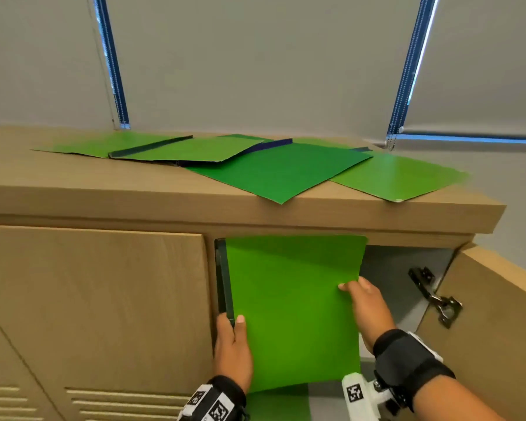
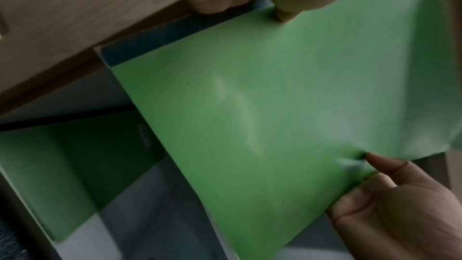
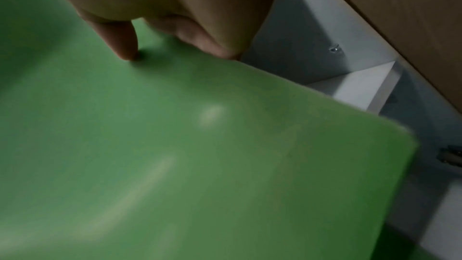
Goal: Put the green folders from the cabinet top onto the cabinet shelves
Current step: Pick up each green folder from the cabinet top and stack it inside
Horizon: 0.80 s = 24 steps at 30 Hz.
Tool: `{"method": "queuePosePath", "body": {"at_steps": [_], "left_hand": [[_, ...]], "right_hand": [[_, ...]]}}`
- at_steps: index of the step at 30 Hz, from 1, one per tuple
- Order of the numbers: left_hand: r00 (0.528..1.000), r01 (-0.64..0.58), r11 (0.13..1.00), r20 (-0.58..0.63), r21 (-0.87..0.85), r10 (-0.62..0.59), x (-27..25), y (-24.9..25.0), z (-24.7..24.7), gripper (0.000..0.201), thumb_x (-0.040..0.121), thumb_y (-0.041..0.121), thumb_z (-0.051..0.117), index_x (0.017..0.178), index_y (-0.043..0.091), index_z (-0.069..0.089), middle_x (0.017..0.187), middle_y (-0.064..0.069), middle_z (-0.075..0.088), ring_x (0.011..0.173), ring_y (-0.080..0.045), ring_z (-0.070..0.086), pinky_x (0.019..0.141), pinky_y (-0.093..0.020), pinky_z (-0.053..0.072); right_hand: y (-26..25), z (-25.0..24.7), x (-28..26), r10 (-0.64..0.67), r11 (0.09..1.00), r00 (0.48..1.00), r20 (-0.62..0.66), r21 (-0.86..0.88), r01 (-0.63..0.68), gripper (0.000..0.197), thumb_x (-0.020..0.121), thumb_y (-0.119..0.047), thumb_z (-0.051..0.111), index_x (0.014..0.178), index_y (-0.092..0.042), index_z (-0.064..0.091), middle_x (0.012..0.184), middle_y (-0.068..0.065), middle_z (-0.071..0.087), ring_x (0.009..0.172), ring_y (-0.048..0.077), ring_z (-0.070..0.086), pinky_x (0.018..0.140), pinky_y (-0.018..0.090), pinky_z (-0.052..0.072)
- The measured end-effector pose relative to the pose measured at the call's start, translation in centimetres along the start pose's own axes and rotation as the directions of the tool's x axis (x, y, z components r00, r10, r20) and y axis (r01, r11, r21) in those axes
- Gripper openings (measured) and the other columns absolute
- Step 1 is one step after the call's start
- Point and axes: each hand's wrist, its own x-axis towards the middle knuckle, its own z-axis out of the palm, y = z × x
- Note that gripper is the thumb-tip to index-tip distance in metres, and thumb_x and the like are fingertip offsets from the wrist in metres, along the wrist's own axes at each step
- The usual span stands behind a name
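A bright green folder (image 1: 292, 308) with a dark spine stands in the open cabinet mouth, below the wooden cabinet top (image 1: 110, 192). My left hand (image 1: 233, 344) grips its spine edge, thumb on the front cover. My right hand (image 1: 366, 305) pinches the folder's right edge, thumb on the cover, fingers behind it. The same folder (image 2: 250, 126) fills the left wrist view, and the folder (image 3: 200, 155) fills the right wrist view. Several green folders (image 1: 274, 171) lie overlapping on the cabinet top. Another green folder (image 2: 75, 165) stands inside the cabinet at the left.
The left cabinet door (image 1: 97, 299) is closed. The right door (image 1: 492, 314) is swung open on a metal hinge (image 1: 434, 296). Grey cabinet walls and a shelf (image 3: 360, 90) show inside. Closed blinds hang behind the cabinet.
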Motion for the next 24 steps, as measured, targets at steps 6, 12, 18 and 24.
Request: {"method": "queuePosePath", "body": {"at_steps": [6, 12, 18, 24], "left_hand": [[0.999, 0.028, 0.999, -0.032, 0.027, -0.028, 2.5, -2.6, 2.4, 0.020, 0.101, 0.024, 0.042, 0.108, 0.008, 0.050, 0.113, -0.014, 0.062, 0.102, -0.026, 0.056, 0.086, -0.030, 0.040], [0.995, 0.087, 0.993, 0.039, 0.077, -0.090, 6.3, -1.9, 4.2, 0.021, 0.098, 0.013, 0.048, 0.115, 0.002, 0.052, 0.107, -0.020, 0.062, 0.107, -0.035, 0.058, 0.088, -0.036, 0.042], [0.991, 0.099, 0.987, 0.076, 0.125, -0.109, 9.5, -2.1, 4.3, 0.063, 0.079, 0.014, 0.060, 0.138, 0.012, 0.040, 0.130, -0.021, 0.054, 0.121, -0.037, 0.051, 0.104, -0.045, 0.041], [0.893, -0.432, 0.657, 0.394, 0.618, 0.217, 7.7, -2.1, 4.9, 0.075, 0.083, 0.048, 0.063, 0.148, 0.030, 0.031, 0.160, -0.006, 0.008, 0.148, -0.023, 0.003, 0.119, -0.042, 0.013]], "right_hand": [[3.8, -0.3, 3.3, -0.027, 0.994, 0.997, 0.067, -0.106, 0.034, 0.018, 0.092, -0.006, 0.054, 0.100, -0.020, 0.061, 0.104, 0.011, 0.070, 0.093, 0.029, 0.065, 0.081, 0.034, 0.048], [8.3, -1.5, 5.3, 0.032, 0.999, 0.999, -0.032, 0.001, -0.032, 0.039, 0.086, 0.011, 0.051, 0.120, -0.008, 0.047, 0.108, 0.016, 0.066, 0.092, 0.026, 0.062, 0.079, 0.036, 0.051], [9.8, -0.5, 7.4, 0.041, 0.997, 0.999, 0.019, 0.069, -0.042, 0.054, 0.079, 0.025, 0.048, 0.122, -0.007, 0.053, 0.099, 0.011, 0.068, 0.076, 0.015, 0.068, 0.064, 0.020, 0.056], [11.6, 1.3, 9.7, 0.085, 0.989, 0.996, -0.017, 0.126, -0.082, 0.053, 0.079, 0.028, 0.042, 0.111, -0.013, 0.056, 0.074, -0.009, 0.074, 0.064, 0.004, 0.069, 0.059, 0.020, 0.056]]}}
